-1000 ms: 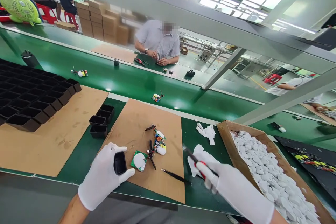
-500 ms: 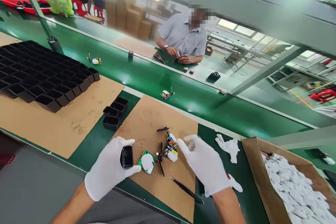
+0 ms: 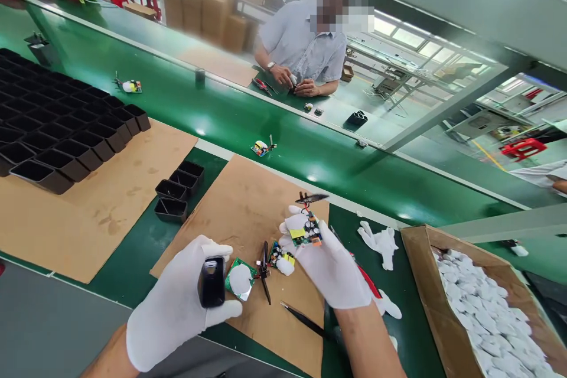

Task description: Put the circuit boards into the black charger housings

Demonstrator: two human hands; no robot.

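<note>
My left hand (image 3: 172,307), in a white glove, grips a small black plastic housing (image 3: 211,281) upright over the near edge of a brown cardboard mat (image 3: 248,212). My right hand (image 3: 328,263), also gloved, holds up a small circuit board (image 3: 305,231) with coloured parts and black prongs. On the mat between the hands lie a green board with a white pad (image 3: 240,279) and another board with black prongs (image 3: 277,257). Black tweezers (image 3: 305,322) lie near my right wrist.
Trays of black housings (image 3: 57,124) fill the left, with a few loose housings (image 3: 175,192) near the mat. A cardboard box of white pads (image 3: 482,307) stands at right. White gloves (image 3: 378,241) lie nearby. Boards ride the green conveyor (image 3: 221,124). A person (image 3: 301,47) works opposite.
My right hand has picked a circuit board off the mat and lifted it. A second ago it held a red-handled tool, now lying beside it. The left hand keeps its housing.
</note>
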